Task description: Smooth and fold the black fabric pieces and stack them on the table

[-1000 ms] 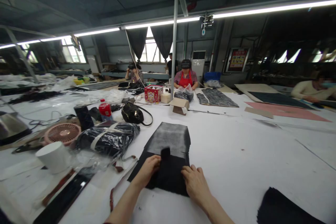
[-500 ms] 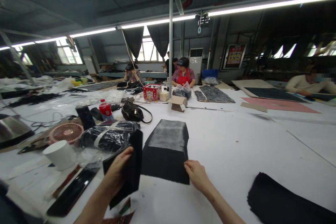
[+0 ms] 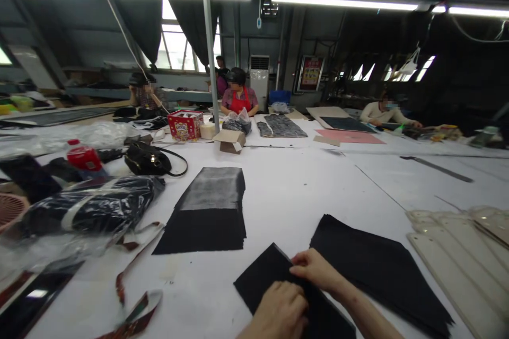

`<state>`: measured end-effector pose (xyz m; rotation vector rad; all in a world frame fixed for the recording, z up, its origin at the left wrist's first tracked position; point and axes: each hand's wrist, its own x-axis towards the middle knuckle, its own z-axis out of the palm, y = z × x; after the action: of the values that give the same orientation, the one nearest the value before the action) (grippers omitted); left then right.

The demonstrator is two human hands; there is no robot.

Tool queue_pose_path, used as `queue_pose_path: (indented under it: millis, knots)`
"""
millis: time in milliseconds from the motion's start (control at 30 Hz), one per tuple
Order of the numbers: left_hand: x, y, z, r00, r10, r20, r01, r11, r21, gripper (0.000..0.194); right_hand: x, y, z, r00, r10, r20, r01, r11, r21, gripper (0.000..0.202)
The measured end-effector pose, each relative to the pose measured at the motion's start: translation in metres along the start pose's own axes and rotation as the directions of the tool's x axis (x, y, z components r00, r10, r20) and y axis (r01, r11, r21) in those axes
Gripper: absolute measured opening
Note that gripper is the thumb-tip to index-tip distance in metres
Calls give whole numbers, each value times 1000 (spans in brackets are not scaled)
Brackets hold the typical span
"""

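Low in the view, a stack of black fabric pieces (image 3: 262, 278) lies slantwise under both hands. My left hand (image 3: 280, 307) is closed over the near side of the stack, its fingertips partly hidden. At the far right edge of the same stack, my right hand (image 3: 314, 270) pinches with thumb and fingers. Just right of my right forearm, a second black fabric pile (image 3: 366, 262) is fanned out on the table. Farther off to the left lies a spread pile of black pieces (image 3: 209, 212), its far half greyish and its near half plain black.
A plastic-wrapped bundle (image 3: 95, 204), a red-capped bottle (image 3: 85, 159) and a black handbag (image 3: 145, 159) stand left. Patterned strap (image 3: 137, 315) lies near front. Pale template boards (image 3: 441, 259) are stacked right. Co-workers sit across the white table (image 3: 286, 185), behind a red box (image 3: 185, 126).
The view has swung right. My left hand has brought its black pieces down to the right. My right hand has left the greyish pile and now grips those pieces' edge.
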<state>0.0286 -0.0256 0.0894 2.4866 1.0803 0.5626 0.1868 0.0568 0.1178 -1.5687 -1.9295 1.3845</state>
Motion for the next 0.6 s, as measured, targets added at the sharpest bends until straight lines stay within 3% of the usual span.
queue_pose_path:
  millis: [100,167,267,333,467,600]
  knots:
    - [-11,-19,-30,972,-175,-154,191,977,93,30,-5,0,20,981,-77,-176,62,994,-90,19]
    - [-15,-32,-42,953,-240,-184,269,951,152,34,-5,0,33,954,-113,-278,76,987,-141,22]
    - [-15,-47,-45,960,-232,-155,263,940,219,31,-4,5,52,889,-221,-401,103,950,-295,25]
    - [-13,-51,-41,966,-212,-144,243,938,248,29,-2,13,62,812,-363,-457,157,890,-427,27]
    - [-5,-51,-37,963,-221,-152,259,914,312,46,0,32,75,647,-615,-452,282,743,-608,30]
    - [0,-49,-40,968,-211,-135,246,900,359,48,-1,39,80,599,-707,-375,295,630,-718,33]
